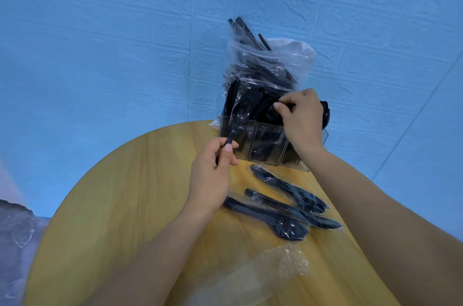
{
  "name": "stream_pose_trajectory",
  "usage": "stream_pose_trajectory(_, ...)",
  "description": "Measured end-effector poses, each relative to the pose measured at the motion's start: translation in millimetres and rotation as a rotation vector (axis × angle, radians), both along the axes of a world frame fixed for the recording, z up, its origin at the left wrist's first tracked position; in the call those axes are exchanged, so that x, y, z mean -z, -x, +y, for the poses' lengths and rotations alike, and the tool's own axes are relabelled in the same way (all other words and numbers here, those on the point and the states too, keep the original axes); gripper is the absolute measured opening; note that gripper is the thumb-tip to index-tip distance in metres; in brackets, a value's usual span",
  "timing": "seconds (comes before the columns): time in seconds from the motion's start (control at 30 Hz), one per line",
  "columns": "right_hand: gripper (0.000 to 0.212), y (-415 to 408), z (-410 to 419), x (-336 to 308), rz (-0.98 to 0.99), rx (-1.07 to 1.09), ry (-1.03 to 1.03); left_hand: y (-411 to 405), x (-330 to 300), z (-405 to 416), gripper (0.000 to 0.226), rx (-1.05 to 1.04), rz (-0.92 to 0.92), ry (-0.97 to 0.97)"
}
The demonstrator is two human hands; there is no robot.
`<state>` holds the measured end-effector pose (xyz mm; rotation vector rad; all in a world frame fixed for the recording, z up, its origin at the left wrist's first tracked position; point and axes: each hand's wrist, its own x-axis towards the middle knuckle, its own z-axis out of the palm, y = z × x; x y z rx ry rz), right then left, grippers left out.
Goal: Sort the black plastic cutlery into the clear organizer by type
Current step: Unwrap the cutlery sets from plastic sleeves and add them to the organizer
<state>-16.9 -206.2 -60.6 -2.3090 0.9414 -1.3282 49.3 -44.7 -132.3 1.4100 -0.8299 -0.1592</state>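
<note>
Head view: left hand [213, 170] grips black plastic spoon [238, 118] by handle, bowl up, poised for clear three-compartment organizer [253, 140]; right hand [303, 118] pinches cutlery there, likely tidying.

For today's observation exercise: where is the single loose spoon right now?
In the head view, the spoon is left of centre, held upright by its handle in the left hand, bowl up in front of the clear organizer.
</note>
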Motion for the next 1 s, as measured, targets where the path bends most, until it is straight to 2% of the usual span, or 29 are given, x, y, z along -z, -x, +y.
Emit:
stream_pose_trajectory(0.13, 0.025, -3, 1, -4, 0.129, 0.102, 0.107, 1, 0, 0, 0.020, 0.003, 0.005, 0.004)
stream_pose_trajectory(0.2, 0.032, -3, 8, -6, 0.124, 0.069, 0.118, 1, 1, -1, 0.020, 0.010, 0.005, 0.003)
stream_pose_trajectory(0.33, 0.024, -2, 34, 0, -0.025, -0.193, -0.016, 1, 2, -2, 0.019, 0.032, -0.023, 0.003)
stream_pose_trajectory(0.47, 0.011, 3, 51, 8, -0.156, -0.415, -0.292, 2, 3, -2, 0.018, 0.061, -0.032, -0.025)
stream_pose_trajectory(0.53, 0.012, 7, 50, 10, -0.202, -0.424, -0.337, 3, 3, -1, 0.017, 0.083, -0.052, -0.056)
stream_pose_trajectory(0.63, 0.019, 17, 42, 11, -0.210, -0.318, -0.326, 6, 0, 2, 0.015, 0.073, -0.182, -0.106)
stream_pose_trajectory(0.77, 0.024, 35, 34, 5, -0.213, -0.281, -0.329, 12, -9, -1, 0.028, 0.055, -0.315, -0.067)
stream_pose_trajectory(0.87, 0.021, 52, 29, 1, -0.271, -0.425, -0.418, 16, -15, -6, 0.028, 0.058, -0.365, -0.047)
stream_pose_trajectory(1.0, 0.021, 78, 16, 0, -0.370, -0.682, -0.605, 19, -27, -18, 0.028, 0.126, -0.331, -0.118)
